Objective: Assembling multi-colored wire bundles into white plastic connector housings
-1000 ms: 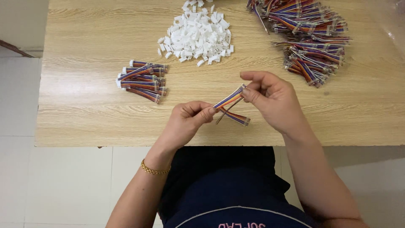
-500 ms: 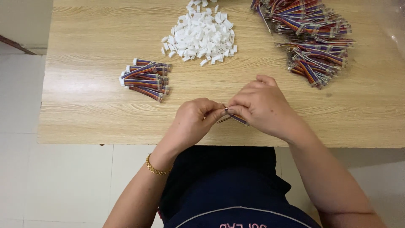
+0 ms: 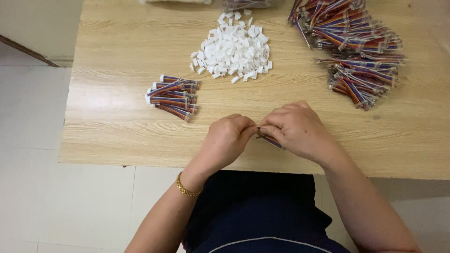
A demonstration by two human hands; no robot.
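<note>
My left hand (image 3: 228, 139) and my right hand (image 3: 295, 129) meet fingertip to fingertip over the near edge of the wooden table (image 3: 122, 126). Between them they pinch a short multicoloured ribbon cable (image 3: 271, 140), mostly hidden under my right palm, with only a bit of its end showing. My left fingers are closed at the cable's tip; whatever small part sits there is hidden. A pile of small white plastic connectors (image 3: 234, 49) lies straight ahead of my hands.
A small heap of multicoloured cables with white ends (image 3: 173, 96) lies to the left of my hands. A large heap of loose multicoloured cables (image 3: 356, 51) fills the far right. Tiled floor (image 3: 37, 187) shows on the left, beyond the table edge.
My right hand came down and left with the cable, which showed clearly before. Both hands have now closed together around it, hiding most of it.
</note>
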